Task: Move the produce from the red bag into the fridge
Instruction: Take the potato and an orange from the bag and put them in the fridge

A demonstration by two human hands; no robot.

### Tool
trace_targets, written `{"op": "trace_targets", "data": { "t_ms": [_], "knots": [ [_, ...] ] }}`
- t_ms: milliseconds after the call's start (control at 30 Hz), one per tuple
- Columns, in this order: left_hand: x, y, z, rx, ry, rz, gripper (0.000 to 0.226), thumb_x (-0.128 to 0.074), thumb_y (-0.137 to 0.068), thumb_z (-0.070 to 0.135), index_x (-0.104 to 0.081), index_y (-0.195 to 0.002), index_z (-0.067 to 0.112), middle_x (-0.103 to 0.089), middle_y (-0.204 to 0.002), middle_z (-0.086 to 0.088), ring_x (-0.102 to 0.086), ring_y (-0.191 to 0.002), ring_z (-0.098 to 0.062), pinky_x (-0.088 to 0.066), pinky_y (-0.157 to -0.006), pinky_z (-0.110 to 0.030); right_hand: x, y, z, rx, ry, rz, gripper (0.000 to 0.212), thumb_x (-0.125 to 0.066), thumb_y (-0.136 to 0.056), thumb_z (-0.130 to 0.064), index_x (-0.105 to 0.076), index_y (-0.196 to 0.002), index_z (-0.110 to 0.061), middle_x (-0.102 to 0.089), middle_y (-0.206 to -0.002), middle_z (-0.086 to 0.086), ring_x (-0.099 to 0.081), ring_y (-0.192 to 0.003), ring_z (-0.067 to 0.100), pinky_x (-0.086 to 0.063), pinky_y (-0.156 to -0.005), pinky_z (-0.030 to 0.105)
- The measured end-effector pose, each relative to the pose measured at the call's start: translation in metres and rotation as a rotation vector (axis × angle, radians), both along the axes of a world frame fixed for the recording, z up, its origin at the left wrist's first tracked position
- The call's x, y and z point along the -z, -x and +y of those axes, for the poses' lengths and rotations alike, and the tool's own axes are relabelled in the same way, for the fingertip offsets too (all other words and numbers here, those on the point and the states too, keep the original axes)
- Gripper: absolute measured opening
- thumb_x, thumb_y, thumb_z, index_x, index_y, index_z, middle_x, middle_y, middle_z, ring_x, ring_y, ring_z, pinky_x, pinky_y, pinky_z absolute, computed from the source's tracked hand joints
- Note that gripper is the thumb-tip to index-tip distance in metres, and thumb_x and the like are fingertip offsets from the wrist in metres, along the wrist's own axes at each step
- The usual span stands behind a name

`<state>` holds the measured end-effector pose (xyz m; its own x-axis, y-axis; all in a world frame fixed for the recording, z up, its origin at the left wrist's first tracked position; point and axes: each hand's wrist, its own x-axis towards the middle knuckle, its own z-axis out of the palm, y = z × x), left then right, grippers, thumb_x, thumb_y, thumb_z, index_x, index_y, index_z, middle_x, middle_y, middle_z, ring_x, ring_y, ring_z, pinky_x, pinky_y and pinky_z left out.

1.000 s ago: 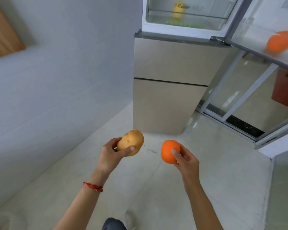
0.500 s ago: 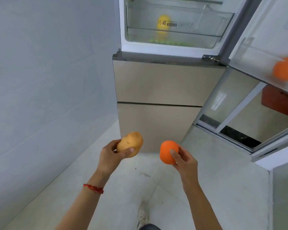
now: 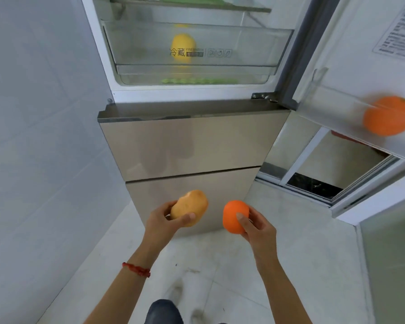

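My left hand grips a tan potato in front of the fridge's lower drawers. My right hand holds an orange just to the right of it. The fridge stands straight ahead with its upper compartment open. Inside, a clear crisper drawer holds a yellow fruit and something green along its bottom. Another orange sits in the shelf of the open door at the right. The red bag is out of view.
A grey tiled wall runs along the left. The open fridge door juts out at upper right, over a sliding glass door track. Pale floor tiles lie underfoot, with my knee at the bottom edge.
I have stepped closer to the fridge, so its open compartment and door shelf fill more of the view. Both hands keep the same hold on the potato and the orange.
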<state>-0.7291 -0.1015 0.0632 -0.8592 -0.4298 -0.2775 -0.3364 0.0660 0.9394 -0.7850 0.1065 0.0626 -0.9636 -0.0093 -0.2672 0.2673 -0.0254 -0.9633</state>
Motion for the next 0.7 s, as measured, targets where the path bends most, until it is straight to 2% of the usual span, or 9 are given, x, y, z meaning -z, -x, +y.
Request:
{"op": "trace_targets", "data": {
  "t_ms": [100,233,333,400,533,700],
  "knots": [
    [0.001,0.032,-0.004,0.115,-0.004,-0.006,0.071,-0.075,-0.040,0.056,-0.057,-0.103,0.029,-0.062,-0.099,0.005,-0.062,-0.090,-0.016,-0.055,-0.078,-0.038,0.001,0.009,0.001,0.108,-0.004,-0.012,0.038,-0.070,-0.077,-0.011,-0.061,-0.113,-0.013,-0.064,-0.105,0.003,-0.061,-0.098,0.018,-0.052,-0.085,0.041],
    [-0.002,0.072,-0.003,0.257,-0.021,0.005,0.053,-0.076,-0.049,0.040,-0.056,-0.096,0.030,-0.061,-0.096,0.005,-0.060,-0.087,-0.012,-0.054,-0.073,-0.031,0.001,0.014,0.004,0.284,-0.010,-0.018,0.047,-0.071,-0.077,-0.012,-0.058,-0.121,-0.007,-0.062,-0.115,0.010,-0.058,-0.105,0.024,-0.053,-0.084,0.040],
    [-0.002,0.100,0.001,0.384,0.009,-0.006,0.064,-0.078,-0.045,0.043,-0.058,-0.103,0.024,-0.063,-0.098,0.001,-0.061,-0.087,-0.016,-0.054,-0.073,-0.033,-0.001,0.013,0.008,0.392,-0.035,0.002,0.047,-0.070,-0.078,-0.013,-0.057,-0.123,-0.008,-0.060,-0.114,0.008,-0.057,-0.105,0.023,-0.053,-0.075,0.031],
    [-0.002,0.111,0.006,0.433,0.013,-0.003,0.068,-0.076,-0.038,0.052,-0.058,-0.099,0.027,-0.064,-0.096,0.001,-0.062,-0.085,-0.017,-0.055,-0.072,-0.034,-0.002,0.010,0.011,0.445,-0.046,0.005,0.047,-0.069,-0.079,-0.013,-0.056,-0.123,-0.009,-0.059,-0.113,0.006,-0.056,-0.104,0.022,-0.052,-0.073,0.028],
    [-0.007,0.130,0.023,0.597,0.020,0.000,0.067,-0.073,-0.036,0.056,-0.057,-0.096,0.030,-0.065,-0.097,0.003,-0.063,-0.090,-0.020,-0.054,-0.080,-0.041,-0.004,-0.001,0.020,0.608,-0.058,-0.016,0.047,-0.070,-0.078,-0.015,-0.056,-0.123,-0.010,-0.060,-0.115,0.006,-0.056,-0.106,0.024,-0.053,-0.081,0.037],
    [-0.018,0.142,0.055,0.723,-0.018,0.021,0.057,-0.072,-0.033,0.056,-0.057,-0.085,0.038,-0.064,-0.090,0.009,-0.063,-0.085,-0.016,-0.055,-0.076,-0.038,-0.006,-0.017,0.040,0.746,-0.095,-0.015,0.049,-0.071,-0.078,-0.020,-0.057,-0.124,-0.012,-0.061,-0.117,0.007,-0.058,-0.107,0.025,-0.053,-0.087,0.046]
  ]
}}
